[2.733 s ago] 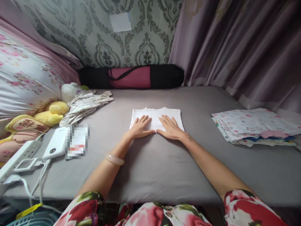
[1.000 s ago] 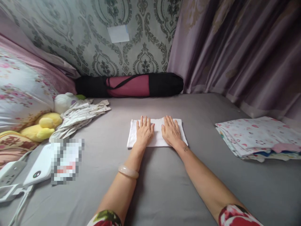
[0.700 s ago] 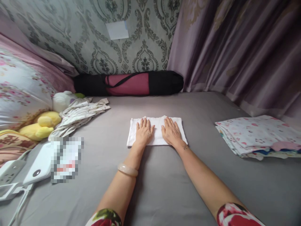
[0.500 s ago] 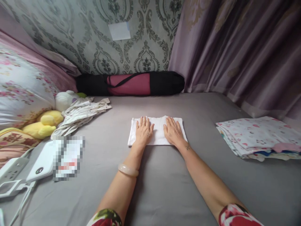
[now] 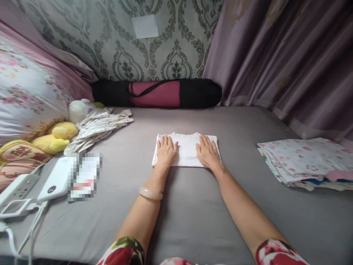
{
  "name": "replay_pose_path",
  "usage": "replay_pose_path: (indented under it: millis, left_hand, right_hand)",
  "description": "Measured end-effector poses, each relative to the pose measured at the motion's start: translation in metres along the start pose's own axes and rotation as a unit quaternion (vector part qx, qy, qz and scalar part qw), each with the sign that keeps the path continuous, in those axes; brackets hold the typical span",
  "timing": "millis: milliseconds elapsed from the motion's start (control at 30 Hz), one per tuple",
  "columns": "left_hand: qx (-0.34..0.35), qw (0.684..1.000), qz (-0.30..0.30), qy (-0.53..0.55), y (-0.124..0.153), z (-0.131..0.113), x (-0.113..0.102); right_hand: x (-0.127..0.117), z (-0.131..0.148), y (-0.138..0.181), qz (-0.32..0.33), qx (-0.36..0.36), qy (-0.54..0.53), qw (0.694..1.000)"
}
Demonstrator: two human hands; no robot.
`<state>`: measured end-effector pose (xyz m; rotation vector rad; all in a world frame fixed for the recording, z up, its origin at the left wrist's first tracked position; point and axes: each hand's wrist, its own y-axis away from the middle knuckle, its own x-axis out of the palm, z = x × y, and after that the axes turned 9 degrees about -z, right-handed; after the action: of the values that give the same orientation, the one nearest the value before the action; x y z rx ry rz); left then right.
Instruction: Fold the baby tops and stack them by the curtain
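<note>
A folded white cloth (image 5: 186,149) lies in the middle of the grey bed sheet (image 5: 193,206). My left hand (image 5: 166,151) rests flat on the cloth's left part, fingers stretched out. On its right part my right hand (image 5: 208,153) lies flat in the same way. A pale bangle (image 5: 150,193) circles my left wrist. Neither hand holds anything.
A stack of folded patterned cloths (image 5: 306,162) sits at the right. Crumpled pale garments (image 5: 99,125), soft toys (image 5: 59,134), a white power bank (image 5: 56,178) and a power strip (image 5: 15,191) lie at the left. A black and pink roll bag (image 5: 157,93) lies along the wall.
My hands have slid apart on the cloth, the left toward its left edge and the right toward its right edge. The cloth stays folded in place.
</note>
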<state>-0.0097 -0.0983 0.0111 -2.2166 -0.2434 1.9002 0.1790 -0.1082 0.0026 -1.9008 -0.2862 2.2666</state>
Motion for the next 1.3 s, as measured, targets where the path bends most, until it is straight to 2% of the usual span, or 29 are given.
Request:
replay_pose_path:
  millis: [133, 333, 633, 767, 867, 967, 1067, 1300]
  left_hand:
    - [-0.047, 0.998, -0.040, -0.009, -0.001, 0.007, -0.006]
    - [-0.056, 0.998, 0.019, -0.002, -0.001, 0.016, -0.001]
    - [-0.068, 0.997, 0.018, 0.023, -0.003, 0.016, -0.004]
    - [-0.054, 0.998, -0.027, 0.019, 0.002, 0.003, -0.008]
    - [-0.014, 0.998, -0.054, 0.015, 0.012, -0.015, -0.005]
    - [0.024, 0.999, -0.033, 0.017, 0.022, -0.028, 0.003]
    - [0.030, 0.999, -0.016, 0.015, 0.026, -0.030, 0.009]
    - [0.037, 0.998, -0.041, 0.018, 0.022, -0.032, 0.004]
  right_hand:
    - [-0.006, -0.009, -0.002, -0.039, 0.018, 0.009, 0.999]
    - [-0.001, -0.023, -0.002, 0.000, 0.051, 0.011, 0.999]
    - [0.001, -0.025, -0.004, 0.011, 0.058, 0.003, 0.998]
    - [-0.009, -0.011, -0.001, -0.017, 0.051, 0.016, 0.998]
    - [-0.011, 0.009, 0.007, -0.063, 0.005, 0.010, 0.998]
    - [-0.005, 0.024, 0.014, -0.050, -0.027, 0.002, 0.998]
    - [0.000, 0.029, 0.018, -0.025, -0.025, 0.000, 0.999]
    - [-0.004, 0.029, 0.014, -0.042, -0.036, -0.013, 0.998]
